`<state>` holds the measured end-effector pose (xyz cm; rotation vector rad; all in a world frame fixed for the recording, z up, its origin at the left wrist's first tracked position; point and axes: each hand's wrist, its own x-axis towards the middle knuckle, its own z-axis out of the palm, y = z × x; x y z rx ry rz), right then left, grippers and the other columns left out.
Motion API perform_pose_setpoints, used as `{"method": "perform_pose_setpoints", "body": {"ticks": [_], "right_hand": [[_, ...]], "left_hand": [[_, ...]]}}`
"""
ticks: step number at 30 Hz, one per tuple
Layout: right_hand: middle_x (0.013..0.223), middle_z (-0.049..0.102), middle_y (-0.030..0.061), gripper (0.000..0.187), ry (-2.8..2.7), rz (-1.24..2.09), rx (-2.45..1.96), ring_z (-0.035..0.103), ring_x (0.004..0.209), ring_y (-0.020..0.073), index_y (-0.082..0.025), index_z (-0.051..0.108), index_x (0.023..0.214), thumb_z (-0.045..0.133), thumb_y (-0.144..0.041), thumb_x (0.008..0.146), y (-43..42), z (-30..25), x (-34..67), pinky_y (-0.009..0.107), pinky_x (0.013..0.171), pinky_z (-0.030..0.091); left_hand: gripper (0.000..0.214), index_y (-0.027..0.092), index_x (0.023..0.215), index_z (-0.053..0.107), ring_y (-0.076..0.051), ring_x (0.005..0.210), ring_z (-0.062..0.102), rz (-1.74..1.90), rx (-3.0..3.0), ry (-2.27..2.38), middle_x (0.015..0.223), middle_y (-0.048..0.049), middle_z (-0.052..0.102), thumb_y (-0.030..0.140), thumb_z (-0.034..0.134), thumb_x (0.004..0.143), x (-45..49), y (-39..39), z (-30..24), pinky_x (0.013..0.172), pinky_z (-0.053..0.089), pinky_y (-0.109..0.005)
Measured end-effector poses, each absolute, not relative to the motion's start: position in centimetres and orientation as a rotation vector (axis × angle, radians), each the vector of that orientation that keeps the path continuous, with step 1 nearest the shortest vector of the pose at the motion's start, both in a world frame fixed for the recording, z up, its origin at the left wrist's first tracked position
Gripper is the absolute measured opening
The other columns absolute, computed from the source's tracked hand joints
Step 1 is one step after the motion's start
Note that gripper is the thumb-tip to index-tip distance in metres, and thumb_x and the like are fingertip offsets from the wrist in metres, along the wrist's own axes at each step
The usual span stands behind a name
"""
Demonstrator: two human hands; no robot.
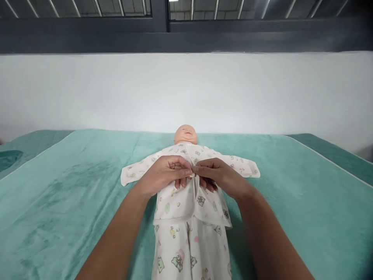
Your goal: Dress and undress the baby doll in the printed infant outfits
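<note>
A baby doll (186, 134) lies on its back, its head toward the wall. It wears a white printed baby jacket (177, 204) with long sleeves stretched out to both sides, and matching printed pants (190, 249). At the jacket's front opening, my left hand (171, 171) pinches the fabric edge with thumb and fingers. My right hand (214, 173) pinches the facing edge, its fingertips meeting those of the left. A small pale bit, perhaps a button or snap, shows between the fingertips. Below the hands the jacket front hangs slightly apart.
A teal plush cover (78, 194) spreads under the doll. Behind it rises a white wall (186, 89), with a dark window frame (87, 35) and metal bars above. Darker teal edges with pale piping run along both sides.
</note>
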<state>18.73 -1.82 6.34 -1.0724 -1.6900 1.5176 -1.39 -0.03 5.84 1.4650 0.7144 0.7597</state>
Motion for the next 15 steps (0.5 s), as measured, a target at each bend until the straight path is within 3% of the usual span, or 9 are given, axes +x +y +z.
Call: {"method": "perform_pose_setpoints", "body": {"ticks": [15], "right_hand": [[0.05, 0.055, -0.0006, 0.044, -1.739, 1.536, -0.936, 0.047, 0.043, 0.0083, -0.015, 0.061, 0.062, 0.055, -0.05, 0.089, -1.37, 5.3, 19.6, 0.021, 0.042, 0.035]], "left_hand": [[0.014, 0.016, 0.077, 0.059, -0.006, 0.052, 0.055, 0.79, 1.497, 0.727, 0.059, 0.0034, 0.06, 0.026, 0.069, 0.081, -0.79, -0.13, 5.52, 0.045, 0.042, -0.014]]}}
